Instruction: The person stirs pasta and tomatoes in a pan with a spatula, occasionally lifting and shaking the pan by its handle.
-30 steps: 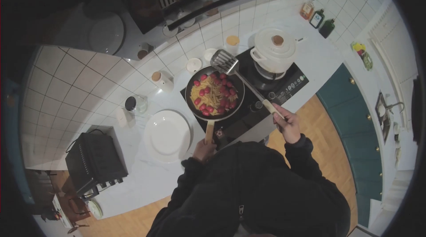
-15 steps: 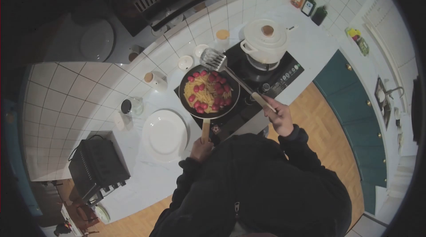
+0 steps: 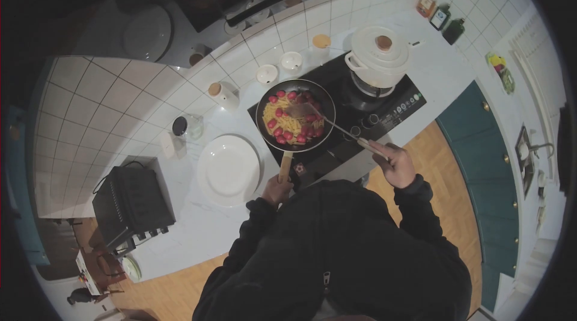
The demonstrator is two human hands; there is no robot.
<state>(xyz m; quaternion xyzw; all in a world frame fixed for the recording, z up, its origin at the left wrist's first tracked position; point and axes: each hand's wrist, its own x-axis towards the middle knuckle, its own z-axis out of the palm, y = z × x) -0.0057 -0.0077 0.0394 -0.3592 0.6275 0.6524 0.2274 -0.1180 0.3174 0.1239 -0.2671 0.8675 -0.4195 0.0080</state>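
My left hand (image 3: 277, 190) is closed around the light wooden handle of a dark frying pan (image 3: 262, 131), which sits on the black cooktop (image 3: 313, 168). In the pan lie short yellow pasta (image 3: 278, 121) and several red halved tomatoes (image 3: 288, 135). My right hand (image 3: 394, 163) grips the pale handle of a metal slotted spatula (image 3: 342, 130). Its head is down in the food, partly blurred. To the left of the pan stands a large white plate (image 3: 229, 171) with nothing on it.
A white lidded pot (image 3: 380, 56) stands on the cooktop's far side. Behind the pan are small white jars (image 3: 267, 74) and a cork-topped container (image 3: 223, 96). A black toaster oven (image 3: 133, 207) occupies the left counter. Bottles (image 3: 440, 17) stand at the back right.
The spatula head has gone from above the pan's far rim down into the pasta and tomatoes. My right hand has moved slightly down and right. My left hand keeps its hold on the pan handle.
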